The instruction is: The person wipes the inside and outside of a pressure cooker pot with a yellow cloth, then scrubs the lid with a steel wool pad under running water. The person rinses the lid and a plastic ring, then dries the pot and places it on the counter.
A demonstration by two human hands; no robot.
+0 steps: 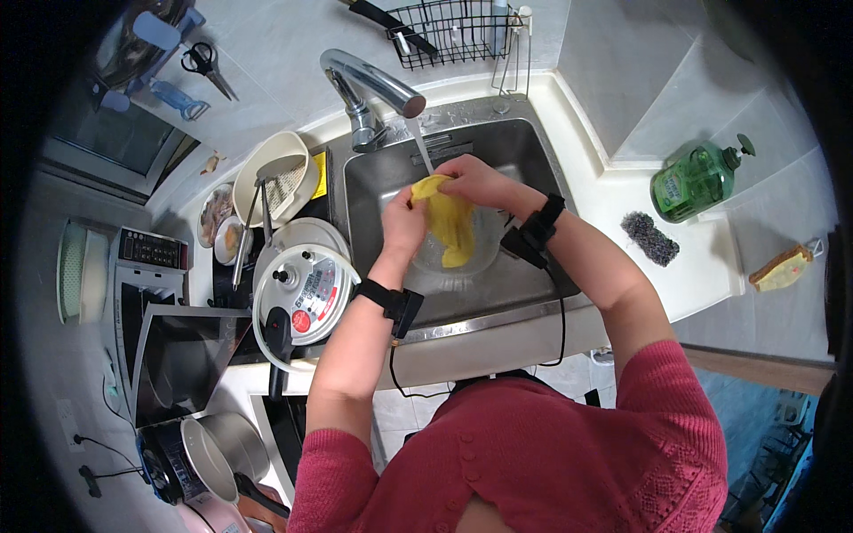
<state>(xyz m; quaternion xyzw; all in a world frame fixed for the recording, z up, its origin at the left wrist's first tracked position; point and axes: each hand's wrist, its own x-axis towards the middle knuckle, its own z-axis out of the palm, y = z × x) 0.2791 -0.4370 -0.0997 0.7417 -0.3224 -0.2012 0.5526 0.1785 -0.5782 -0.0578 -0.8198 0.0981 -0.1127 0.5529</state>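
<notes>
A wet yellow cloth (pixel 453 223) hangs between my hands over the stainless steel sink (pixel 520 286). My left hand (pixel 405 223) pinches its upper left edge, and my right hand (pixel 476 181) grips the top right part. Water runs from the chrome faucet (pixel 373 80) just behind the cloth. Beneath the cloth, a clear round bowl (pixel 490 256) sits in the sink, partly hidden by the cloth and my right wrist.
Left of the sink stand a pressure cooker lid (pixel 306 293), a cream basket (pixel 243 193) with utensils and small dishes. A green soap bottle (pixel 693 183) and a metal scourer (pixel 650 238) are on the right. A wire rack (pixel 460 40) hangs behind.
</notes>
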